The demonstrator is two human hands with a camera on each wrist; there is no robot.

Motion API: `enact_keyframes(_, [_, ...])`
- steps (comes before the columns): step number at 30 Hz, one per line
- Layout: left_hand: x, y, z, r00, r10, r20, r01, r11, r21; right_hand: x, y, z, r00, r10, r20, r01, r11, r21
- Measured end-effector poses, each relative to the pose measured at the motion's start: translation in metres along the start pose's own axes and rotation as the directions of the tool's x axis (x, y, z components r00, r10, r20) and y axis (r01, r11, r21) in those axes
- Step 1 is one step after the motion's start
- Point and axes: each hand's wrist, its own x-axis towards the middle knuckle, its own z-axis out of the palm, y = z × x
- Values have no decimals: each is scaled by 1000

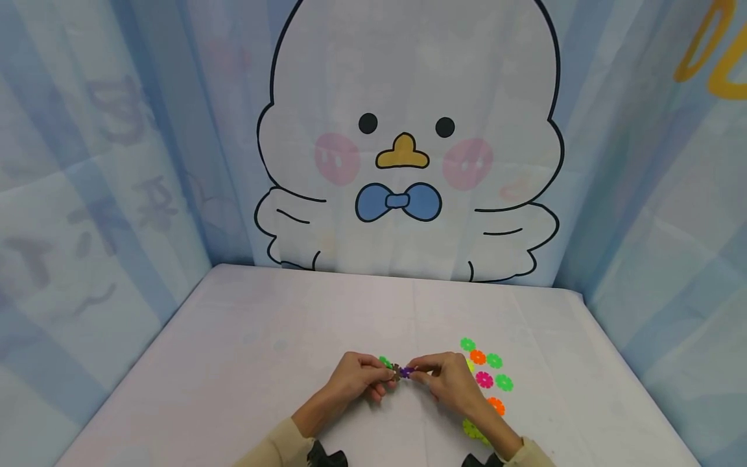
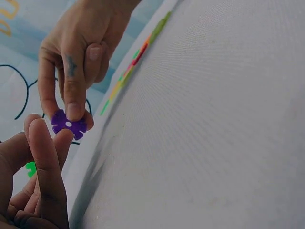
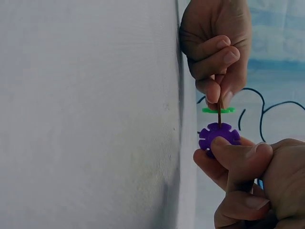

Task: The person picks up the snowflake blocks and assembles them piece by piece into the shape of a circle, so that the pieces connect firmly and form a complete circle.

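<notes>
My left hand (image 1: 358, 376) pinches a brown notched disc (image 1: 396, 372) between thumb and fingers; in the right wrist view it shows edge-on. A green notched disc (image 3: 219, 110) is joined crosswise to that brown one. Thumb and fingertips of my right hand (image 1: 446, 379) pinch a purple flower-shaped disc (image 3: 219, 135) with slots round its rim and a small hole in the middle. The purple disc meets the brown disc's edge at right angles. How deep the slots sit in each other cannot be told. Both hands are close together above the table.
Several loose notched discs in green, orange, yellow and pink, among them a pink disc (image 1: 484, 379), lie on the white-covered table (image 1: 262, 363) beside and beyond my right hand. Behind the table hangs a curtain (image 1: 408, 240) with a cartoon bird.
</notes>
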Motion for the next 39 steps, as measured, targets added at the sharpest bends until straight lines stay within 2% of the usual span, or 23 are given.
enact_keyframes(6, [-1,1,-1,1000,6,4,-6,1000,0,-1,-1,2,1000,6,-21,-7,1000,-3])
enact_keyframes(18, [-2,0,-2,1000,18,18,-18,1000,-12,-2,-2,6,994,-108,-34,106,992,-69])
enact_keyframes(21, [-1,0,-2,999,23,23,-23,1000,-16,-2,-3,6,996,-86,-37,82,993,-84])
enact_keyframes(27, [0,0,0,999,26,28,-26,999,-22,-1,-5,1,1000,11,-15,-11,998,-65])
enact_keyframes(32, [1,0,1,1000,12,9,-12,999,-32,-1,-3,-5,999,-1,49,4,999,-54])
enact_keyframes(36, [2,1,1,1000,1,-8,-1,999,-37,-2,3,-17,998,21,58,-16,997,-80])
enact_keyframes(39, [3,1,1,1000,-6,-8,6,1000,-28,-4,8,-31,996,69,55,-62,990,-125])
